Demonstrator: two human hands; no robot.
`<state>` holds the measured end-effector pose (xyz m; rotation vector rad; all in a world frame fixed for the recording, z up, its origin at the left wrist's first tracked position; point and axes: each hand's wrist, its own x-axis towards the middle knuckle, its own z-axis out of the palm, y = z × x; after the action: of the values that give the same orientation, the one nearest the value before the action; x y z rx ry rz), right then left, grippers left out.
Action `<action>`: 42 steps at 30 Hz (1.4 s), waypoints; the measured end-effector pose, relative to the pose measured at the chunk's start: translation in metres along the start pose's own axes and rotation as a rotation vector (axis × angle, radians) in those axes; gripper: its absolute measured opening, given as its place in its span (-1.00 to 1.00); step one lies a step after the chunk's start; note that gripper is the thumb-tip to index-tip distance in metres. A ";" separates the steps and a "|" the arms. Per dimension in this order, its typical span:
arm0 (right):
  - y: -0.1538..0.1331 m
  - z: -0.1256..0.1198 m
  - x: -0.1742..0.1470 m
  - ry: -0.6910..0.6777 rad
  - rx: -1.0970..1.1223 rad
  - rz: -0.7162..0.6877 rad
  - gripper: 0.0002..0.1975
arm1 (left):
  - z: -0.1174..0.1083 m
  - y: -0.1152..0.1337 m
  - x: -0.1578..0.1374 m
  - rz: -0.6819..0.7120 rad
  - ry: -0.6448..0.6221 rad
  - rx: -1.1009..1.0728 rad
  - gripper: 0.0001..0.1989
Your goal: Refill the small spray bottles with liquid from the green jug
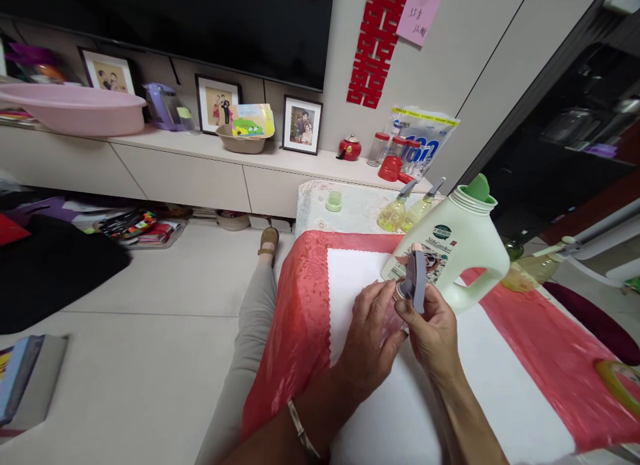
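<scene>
My left hand (370,338) is closed around the body of a small clear, pinkish spray bottle (393,318), mostly hidden by the fingers. The thumb and fingers of my right hand (434,332) grip its grey head (416,278) at the neck, where a copper-coloured collar shows. Right behind my hands stands a large pale green jug (475,238) with a handle, a printed label and a darker green piece in its mouth. Under my forearms lies a white cloth (350,278) over a red plastic cover (305,285).
At the table's far end are a pale green cap (334,200) and two grey-topped bottles (393,215) with yellowish contents. Another such bottle (533,270) lies right of the jug. A tape roll (620,385) sits at the right edge. Behind, a cabinet (190,178) holds frames and a pink basin (85,108).
</scene>
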<state>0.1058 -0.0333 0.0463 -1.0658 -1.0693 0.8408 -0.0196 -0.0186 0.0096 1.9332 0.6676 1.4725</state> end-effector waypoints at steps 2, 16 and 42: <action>0.002 -0.005 0.000 -0.054 -0.003 0.015 -0.57 | 0.000 0.000 0.001 -0.003 -0.002 -0.007 -0.30; -0.001 0.002 0.001 0.026 -0.003 0.000 -0.65 | 0.001 0.000 0.000 0.002 0.006 -0.004 -0.32; -0.001 -0.009 0.000 -0.112 -0.053 0.034 -0.59 | 0.000 0.002 0.001 -0.018 -0.009 -0.025 -0.28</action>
<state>0.1148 -0.0364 0.0460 -1.0941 -1.1751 0.9126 -0.0194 -0.0191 0.0117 1.9090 0.6586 1.4539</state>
